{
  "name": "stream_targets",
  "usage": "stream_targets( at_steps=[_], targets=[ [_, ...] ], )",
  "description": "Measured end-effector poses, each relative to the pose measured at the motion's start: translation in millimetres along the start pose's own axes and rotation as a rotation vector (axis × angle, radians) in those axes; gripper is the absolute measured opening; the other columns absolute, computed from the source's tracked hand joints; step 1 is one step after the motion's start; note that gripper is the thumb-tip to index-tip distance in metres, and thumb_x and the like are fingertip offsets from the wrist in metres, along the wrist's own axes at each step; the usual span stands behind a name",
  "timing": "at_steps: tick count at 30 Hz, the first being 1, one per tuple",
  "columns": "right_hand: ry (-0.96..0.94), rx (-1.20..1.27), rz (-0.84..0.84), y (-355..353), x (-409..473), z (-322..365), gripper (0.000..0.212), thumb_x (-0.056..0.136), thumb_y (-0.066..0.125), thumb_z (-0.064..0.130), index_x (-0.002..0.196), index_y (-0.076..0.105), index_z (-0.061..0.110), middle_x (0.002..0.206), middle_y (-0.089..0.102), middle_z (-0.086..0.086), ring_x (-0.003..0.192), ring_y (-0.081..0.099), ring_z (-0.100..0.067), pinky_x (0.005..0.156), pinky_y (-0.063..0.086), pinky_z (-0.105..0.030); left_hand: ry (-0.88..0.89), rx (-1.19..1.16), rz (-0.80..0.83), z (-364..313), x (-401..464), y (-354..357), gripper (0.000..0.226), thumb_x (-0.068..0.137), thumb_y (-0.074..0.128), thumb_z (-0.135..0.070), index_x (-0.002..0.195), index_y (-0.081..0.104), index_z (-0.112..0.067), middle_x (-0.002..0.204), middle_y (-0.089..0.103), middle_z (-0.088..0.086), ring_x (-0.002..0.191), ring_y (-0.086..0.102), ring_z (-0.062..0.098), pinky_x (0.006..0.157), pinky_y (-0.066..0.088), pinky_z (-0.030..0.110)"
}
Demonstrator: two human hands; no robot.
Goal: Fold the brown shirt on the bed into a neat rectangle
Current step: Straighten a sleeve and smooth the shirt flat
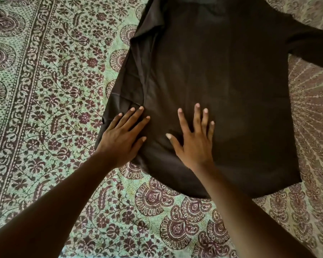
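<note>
The dark brown shirt [222, 75] lies spread flat on the bed, its hem toward me. Its left side is folded in over the body, leaving a long crease down the left edge. The right sleeve [309, 47] stretches out to the upper right. My left hand [121, 138] lies flat with fingers apart on the folded left edge near the hem. My right hand [194, 138] presses flat on the lower middle of the shirt, fingers spread. Neither hand grips the cloth. The collar end is cut off at the top of the view.
The bed is covered by a green sheet with maroon floral and paisley print [54, 101], with a banded border down the left. To the right of the shirt the print changes to a radiating pattern [313, 112].
</note>
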State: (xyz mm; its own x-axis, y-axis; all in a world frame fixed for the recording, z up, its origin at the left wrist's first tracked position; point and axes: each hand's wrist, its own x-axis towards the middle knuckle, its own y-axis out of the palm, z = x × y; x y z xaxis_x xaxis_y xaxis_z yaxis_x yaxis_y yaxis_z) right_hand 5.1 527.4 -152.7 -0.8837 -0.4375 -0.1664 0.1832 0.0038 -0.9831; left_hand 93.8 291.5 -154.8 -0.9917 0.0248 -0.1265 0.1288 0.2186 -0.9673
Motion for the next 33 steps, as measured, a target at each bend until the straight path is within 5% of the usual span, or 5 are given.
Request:
stream_targets(
  at_steps=[5,10,18,26,33],
  targets=[
    [-0.168,-0.028,0.103,9.7,-24.7,33.7,0.083,0.094,0.03,0.077,0.163,0.01,0.036,0.172,-0.008,-0.014,0.158,-0.009,-0.04,0.12,0.007,-0.069,-0.068,-0.148,-0.101,0.6,6.6,-5.1,0.055,0.105,0.035,-0.04,0.156,0.037,-0.019,0.168,0.027,0.001,0.152,0.032,0.024,0.123,0.029,0.048],
    [-0.364,0.072,0.14,6.8,-53.5,31.4,0.077,0.097,0.035,0.075,0.163,0.015,0.04,0.173,-0.005,-0.012,0.159,-0.004,-0.032,0.12,0.017,-0.065,-0.043,-0.12,-0.13,1.3,26.4,-19.1,0.053,0.106,0.035,-0.037,0.155,0.039,-0.016,0.169,0.022,0.004,0.156,0.023,0.025,0.122,0.028,0.049],
    [0.13,0.068,-0.032,-2.0,83.8,0.3,0.074,0.099,0.033,0.07,0.162,0.02,0.035,0.172,0.0,-0.016,0.159,-0.003,-0.038,0.121,0.018,-0.066,-0.001,0.01,-0.129,6.6,119.3,-31.8,0.055,0.106,0.033,-0.041,0.159,0.03,-0.026,0.171,0.014,0.0,0.159,0.011,0.022,0.125,0.022,0.048],
    [-0.479,0.091,0.173,-5.9,39.3,12.1,0.084,0.093,0.044,0.069,0.163,0.017,0.032,0.172,-0.007,-0.012,0.159,-0.006,-0.032,0.119,0.018,-0.066,-0.11,-0.125,0.021,12.4,148.7,-33.4,0.057,0.102,0.042,-0.036,0.157,0.032,-0.026,0.171,0.013,-0.004,0.157,0.016,0.022,0.122,0.028,0.053],
    [-0.145,0.092,0.053,-17.2,102.7,0.2,0.075,0.101,0.034,0.066,0.164,0.014,0.032,0.173,-0.004,-0.012,0.159,-0.007,-0.034,0.124,0.01,-0.061,-0.619,-0.282,-0.164,5.6,128.5,-37.4,0.052,0.1,0.051,-0.034,0.147,0.039,-0.016,0.165,0.022,0.009,0.151,0.021,0.039,0.115,0.026,0.063]
  ],
)
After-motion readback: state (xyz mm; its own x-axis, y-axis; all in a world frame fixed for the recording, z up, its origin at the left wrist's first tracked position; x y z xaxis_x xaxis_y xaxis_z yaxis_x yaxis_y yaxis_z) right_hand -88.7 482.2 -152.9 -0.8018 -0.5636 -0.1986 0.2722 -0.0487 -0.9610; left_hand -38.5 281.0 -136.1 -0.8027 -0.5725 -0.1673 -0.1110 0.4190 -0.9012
